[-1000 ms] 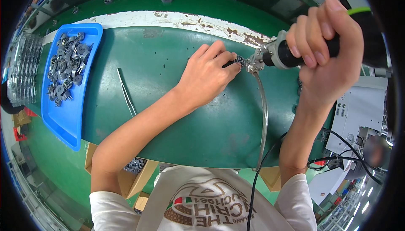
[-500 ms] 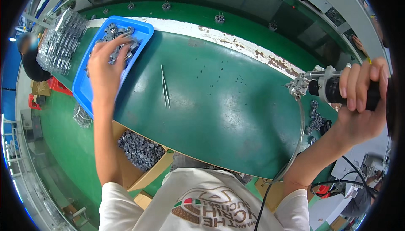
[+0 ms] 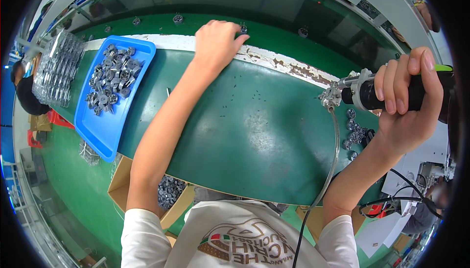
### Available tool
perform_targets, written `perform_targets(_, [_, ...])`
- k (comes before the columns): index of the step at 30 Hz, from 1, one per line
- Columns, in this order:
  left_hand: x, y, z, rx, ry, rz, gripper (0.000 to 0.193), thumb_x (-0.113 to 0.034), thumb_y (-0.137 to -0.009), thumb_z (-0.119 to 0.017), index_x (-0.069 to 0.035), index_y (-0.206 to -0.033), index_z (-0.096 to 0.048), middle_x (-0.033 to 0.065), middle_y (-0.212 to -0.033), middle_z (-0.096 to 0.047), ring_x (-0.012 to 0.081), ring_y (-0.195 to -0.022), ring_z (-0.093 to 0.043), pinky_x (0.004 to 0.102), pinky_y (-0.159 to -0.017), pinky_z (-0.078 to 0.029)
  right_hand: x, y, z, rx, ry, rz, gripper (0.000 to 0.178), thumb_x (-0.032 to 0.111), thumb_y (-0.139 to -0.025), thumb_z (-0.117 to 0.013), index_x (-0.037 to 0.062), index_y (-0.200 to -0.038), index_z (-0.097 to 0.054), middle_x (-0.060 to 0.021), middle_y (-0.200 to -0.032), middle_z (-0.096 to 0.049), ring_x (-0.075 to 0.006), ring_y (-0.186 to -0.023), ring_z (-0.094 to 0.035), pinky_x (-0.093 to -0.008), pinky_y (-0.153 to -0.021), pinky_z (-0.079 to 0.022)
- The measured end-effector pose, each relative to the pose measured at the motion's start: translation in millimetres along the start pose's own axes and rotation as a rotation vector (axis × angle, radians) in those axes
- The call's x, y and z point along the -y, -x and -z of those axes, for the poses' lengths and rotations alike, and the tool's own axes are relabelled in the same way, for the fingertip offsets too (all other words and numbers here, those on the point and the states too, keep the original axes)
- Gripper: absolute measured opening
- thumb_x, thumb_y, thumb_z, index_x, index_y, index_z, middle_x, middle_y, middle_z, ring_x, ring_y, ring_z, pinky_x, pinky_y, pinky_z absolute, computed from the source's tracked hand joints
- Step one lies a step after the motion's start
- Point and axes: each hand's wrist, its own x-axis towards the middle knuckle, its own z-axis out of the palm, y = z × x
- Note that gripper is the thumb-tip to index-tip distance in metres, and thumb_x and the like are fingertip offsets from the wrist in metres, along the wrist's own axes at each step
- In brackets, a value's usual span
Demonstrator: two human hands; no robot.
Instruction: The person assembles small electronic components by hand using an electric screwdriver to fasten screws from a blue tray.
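My left hand (image 3: 215, 45) is stretched over the white ledge at the belt's near edge. Its thumb stands apart from the bent fingers, close beside a small round metal-and-grey part (image 3: 243, 29) on the belt; whether they touch I cannot tell. My right hand (image 3: 404, 89) is wrapped round the black grip of a power screwdriver (image 3: 364, 94), which lies sideways with its metal nose pointing left. A clear hose (image 3: 337, 145) runs down from that nose. Tweezers (image 3: 168, 91) are mostly hidden behind my left forearm.
A blue tray (image 3: 95, 138) of grey motor-like parts stands left on the green table (image 3: 235, 160). Tiny dark screw-like bits are scattered mid-table. Round parts (image 3: 351, 126) cluster at right. Stacked clear trays (image 3: 58, 69) stand far left. A carton (image 3: 120, 182) of parts sits below the table edge.
My left hand has left the blue tray and moved right and away from me to the belt. The view has shifted slightly; my right hand keeps hold of the screwdriver.
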Motion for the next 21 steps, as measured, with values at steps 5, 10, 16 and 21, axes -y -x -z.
perform_targets(5, [-10.8, -21.4, -40.6, 0.047, -0.208, 0.056, 0.020, -0.031, -0.085, -0.078, -0.012, -0.091, -0.081, 0.0129, -0.076, -0.073, 0.0346, -0.068, -0.070, 0.0431, -0.065, -0.056, 1.4, -2.1, 4.3, 0.011, -0.014, -0.027, 0.024, 0.022, -0.105, -0.043, 0.0037, -0.090, -0.047, 0.0026, -0.052, -0.034, -0.0080, -0.043, -0.032, -0.0247, -0.051, -0.033])
perform_targets(10, [-38.4, -4.2, -25.7, 0.038, 0.075, -0.204, 0.010, -0.017, -0.083, -0.077, -0.008, -0.085, -0.078, 0.0099, -0.088, -0.075, 0.0315, -0.089, -0.069, 0.0439, -0.072, -0.056, 1.2, -1.2, -1.5, 0.000, 0.048, 0.003, 0.026, 0.022, -0.105, -0.040, 0.0039, -0.089, -0.048, 0.0027, -0.052, -0.035, -0.0084, -0.044, -0.032, -0.0264, -0.052, -0.035])
perform_targets(16, [-75.7, 69.2, -1.7, 0.169, 0.486, -0.576, 0.011, -0.017, -0.080, -0.080, -0.010, -0.089, -0.080, 0.0034, -0.108, -0.076, 0.0231, -0.092, -0.066, 0.0379, -0.076, -0.058, -7.2, -3.0, -5.8, 0.029, 0.053, 0.016, 0.027, 0.022, -0.106, -0.037, 0.0043, -0.089, -0.048, 0.0033, -0.052, -0.035, -0.0086, -0.044, -0.033, -0.0265, -0.052, -0.035])
perform_targets(21, [-74.2, 82.1, -2.3, 0.087, 0.496, -0.480, 0.022, -0.013, -0.076, -0.082, -0.012, -0.098, -0.081, 0.0014, -0.110, -0.075, 0.0208, -0.093, -0.064, 0.0348, -0.074, -0.057, -16.5, -1.7, -20.4, 0.077, 0.023, -0.018, 0.026, 0.022, -0.105, -0.035, 0.0055, -0.088, -0.047, 0.0038, -0.052, -0.035, -0.0083, -0.044, -0.033, -0.0259, -0.052, -0.036])
